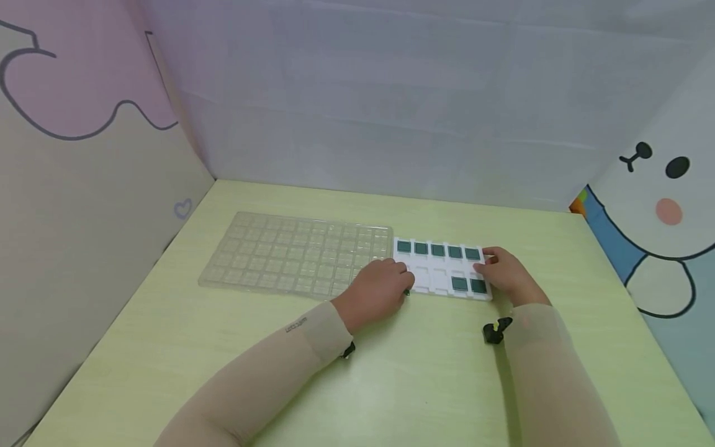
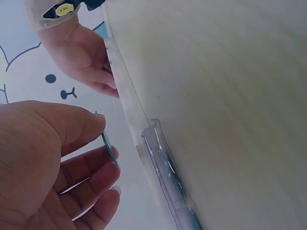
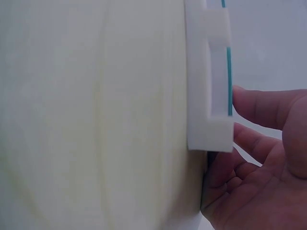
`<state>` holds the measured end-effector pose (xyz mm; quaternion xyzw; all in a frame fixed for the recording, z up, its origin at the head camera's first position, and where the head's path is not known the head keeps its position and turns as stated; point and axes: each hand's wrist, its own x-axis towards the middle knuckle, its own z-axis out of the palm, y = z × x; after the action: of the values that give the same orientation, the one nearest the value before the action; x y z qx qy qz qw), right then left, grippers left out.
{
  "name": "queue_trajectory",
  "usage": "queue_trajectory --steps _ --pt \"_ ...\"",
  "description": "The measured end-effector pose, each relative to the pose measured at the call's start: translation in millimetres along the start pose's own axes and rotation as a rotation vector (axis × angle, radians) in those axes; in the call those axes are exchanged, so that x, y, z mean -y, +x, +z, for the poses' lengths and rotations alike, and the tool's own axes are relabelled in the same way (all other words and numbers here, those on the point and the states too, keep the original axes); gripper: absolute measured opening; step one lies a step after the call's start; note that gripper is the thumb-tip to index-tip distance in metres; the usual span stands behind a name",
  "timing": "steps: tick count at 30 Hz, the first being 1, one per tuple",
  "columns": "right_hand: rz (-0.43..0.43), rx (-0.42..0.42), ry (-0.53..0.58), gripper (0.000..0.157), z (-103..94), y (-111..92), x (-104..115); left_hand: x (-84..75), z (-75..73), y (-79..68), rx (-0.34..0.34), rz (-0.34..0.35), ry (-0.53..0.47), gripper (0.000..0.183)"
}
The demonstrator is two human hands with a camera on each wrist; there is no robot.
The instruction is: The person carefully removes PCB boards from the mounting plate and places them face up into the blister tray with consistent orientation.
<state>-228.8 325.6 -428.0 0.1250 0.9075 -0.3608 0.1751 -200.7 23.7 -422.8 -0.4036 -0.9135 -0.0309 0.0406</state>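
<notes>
In the left wrist view a thin, green-edged square plate (image 2: 108,146) is pinched between the thumb and fingers of my left hand (image 1: 380,284). That hand is over the left end of a white tray (image 1: 431,264), where the clear blister tray meets it. Dark green squares (image 1: 438,250) fill the white tray's back row, and two more lie at the right of its front row. My right hand (image 1: 508,273) holds the white tray's right end, thumb on top beside a green-edged plate (image 3: 230,81), fingers curled at the end.
A clear plastic blister tray (image 1: 290,254) with rows of square pockets lies left of the white tray on the pale wooden table (image 1: 413,372). White fabric (image 1: 391,112) stands behind the table, with printed panels at both sides. Black wrist devices (image 1: 494,333) are strapped over the sleeves.
</notes>
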Motion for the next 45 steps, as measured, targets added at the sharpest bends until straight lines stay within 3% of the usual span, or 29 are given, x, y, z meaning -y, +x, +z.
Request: queue_trajectory --steps 19,29,45 --pt "0.007 0.007 -0.001 0.07 -1.4 0.4 0.5 15.0 -6.9 -15.2 0.006 0.001 0.006 0.009" --pt "0.012 -0.001 0.007 0.069 0.3 0.5 1.3 24.5 -3.2 -24.9 -0.014 0.001 -0.011 0.007" --pt "-0.009 -0.011 -0.002 0.068 0.4 -0.6 1.6 41.0 -9.0 -43.0 -0.07 -0.021 -0.01 0.006"
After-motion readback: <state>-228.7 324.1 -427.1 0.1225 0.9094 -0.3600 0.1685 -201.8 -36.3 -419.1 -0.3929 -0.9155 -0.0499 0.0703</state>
